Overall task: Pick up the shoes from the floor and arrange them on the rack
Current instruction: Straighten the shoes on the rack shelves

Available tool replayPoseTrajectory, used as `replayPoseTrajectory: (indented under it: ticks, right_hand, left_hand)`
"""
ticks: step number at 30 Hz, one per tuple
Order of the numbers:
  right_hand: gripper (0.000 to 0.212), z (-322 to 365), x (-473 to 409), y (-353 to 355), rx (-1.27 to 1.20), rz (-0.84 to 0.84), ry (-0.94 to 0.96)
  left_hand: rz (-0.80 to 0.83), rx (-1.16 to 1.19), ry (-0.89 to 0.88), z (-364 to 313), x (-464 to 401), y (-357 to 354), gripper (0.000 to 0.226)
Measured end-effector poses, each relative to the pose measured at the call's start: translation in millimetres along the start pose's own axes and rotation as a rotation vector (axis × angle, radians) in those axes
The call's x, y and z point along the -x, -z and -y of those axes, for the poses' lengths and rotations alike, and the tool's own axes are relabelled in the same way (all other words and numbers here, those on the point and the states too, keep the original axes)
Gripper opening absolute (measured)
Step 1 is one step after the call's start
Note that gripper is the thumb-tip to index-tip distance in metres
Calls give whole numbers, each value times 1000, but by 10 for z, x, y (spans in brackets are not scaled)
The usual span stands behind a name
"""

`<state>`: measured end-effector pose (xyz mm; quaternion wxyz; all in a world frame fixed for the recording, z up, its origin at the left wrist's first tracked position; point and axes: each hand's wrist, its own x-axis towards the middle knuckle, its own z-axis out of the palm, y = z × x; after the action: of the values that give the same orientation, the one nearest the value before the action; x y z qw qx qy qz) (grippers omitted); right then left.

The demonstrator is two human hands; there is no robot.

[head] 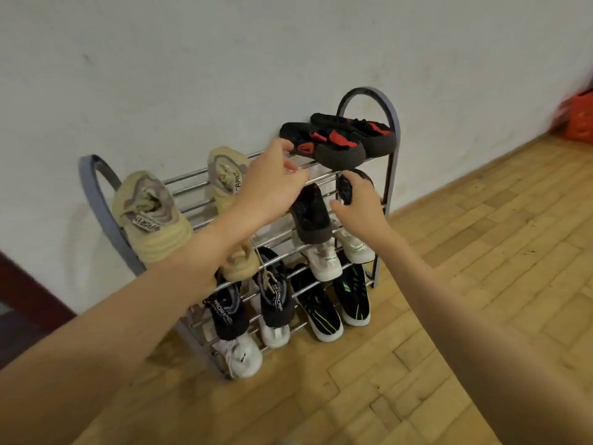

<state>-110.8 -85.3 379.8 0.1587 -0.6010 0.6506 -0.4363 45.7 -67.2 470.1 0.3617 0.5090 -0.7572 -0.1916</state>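
Evidently both hands work one dark pair toward the rack (393, 130): the left hand (272, 184), fingers curled at the top rails, dangles a dark shoe (309, 216) toe-down, while the right hand (359, 203), at its 3 o'clock, grips the other dark shoe (348, 187), presumably to seat them together.

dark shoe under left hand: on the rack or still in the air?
In the air: the dark shoe hangs toe-down from the left hand.
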Motion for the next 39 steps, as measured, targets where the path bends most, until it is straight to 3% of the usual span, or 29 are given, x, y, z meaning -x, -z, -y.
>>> replayPoseTrajectory:
  ticks: [4, 9, 13, 18, 26, 39]
  right_hand:
    - [60, 427, 278, -291, -10, 87, 66]
    - [79, 850, 426, -534, -66, 213, 216]
    - [82, 962, 419, -731, -46, 265, 290]
    - [73, 970, 313, -927, -8, 152, 252]
    - [57, 960, 271, -1124, -103, -20, 332]
    - [52, 1141, 271, -1377, -149, 38, 435]
  left_hand:
    - [-114, -82, -6, 267, 293, 469, 38]
    - [-182, -342, -94, 636, 608, 967, 36]
    - [-92, -553, -117, 928, 808, 1162, 40]
    - [44, -726, -96, 1290, 933, 1158, 66]
    - [-36, -623, -182, 1531, 971, 1094, 48]
    - [-153, -581, -206, 1644, 852, 1053, 39]
